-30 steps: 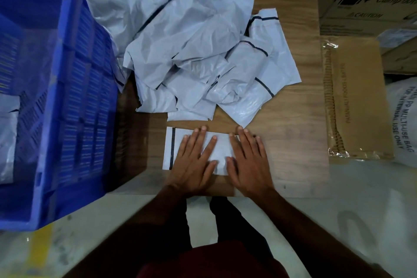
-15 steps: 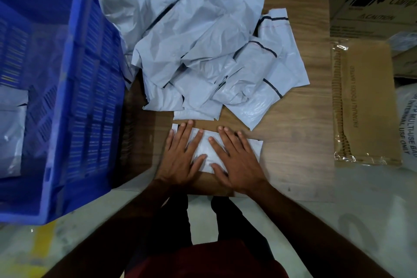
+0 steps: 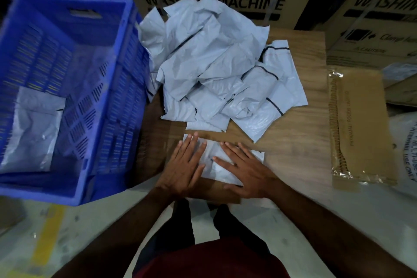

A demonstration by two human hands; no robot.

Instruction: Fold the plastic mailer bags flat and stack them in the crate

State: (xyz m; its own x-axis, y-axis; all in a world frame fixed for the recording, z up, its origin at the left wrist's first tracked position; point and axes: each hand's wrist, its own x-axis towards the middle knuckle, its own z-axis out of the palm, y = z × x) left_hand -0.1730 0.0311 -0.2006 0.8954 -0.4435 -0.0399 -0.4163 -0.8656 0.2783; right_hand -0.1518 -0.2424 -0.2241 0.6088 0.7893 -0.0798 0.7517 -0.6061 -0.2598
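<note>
Grey-white, thin plastic mailer bag point(image 3: 215, 160) lay folded at the wooden board's point(image 3: 293, 146) near edge, beside the blue slatted crate point(image 3: 126, 88). Left hand point(image 3: 184, 166) and right hand point(image 3: 244, 170) pressed it, fingers flat, grasping nothing. It looked light, limp and slippery; pinching the folded edges would likely suit.

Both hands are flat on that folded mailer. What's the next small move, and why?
Probably grip the folded mailer and carry it left into the crate. The left hand and right hand press it flat on the table, it looks compact, and flat mailers already lie in the crate. The pile still waits.
</note>
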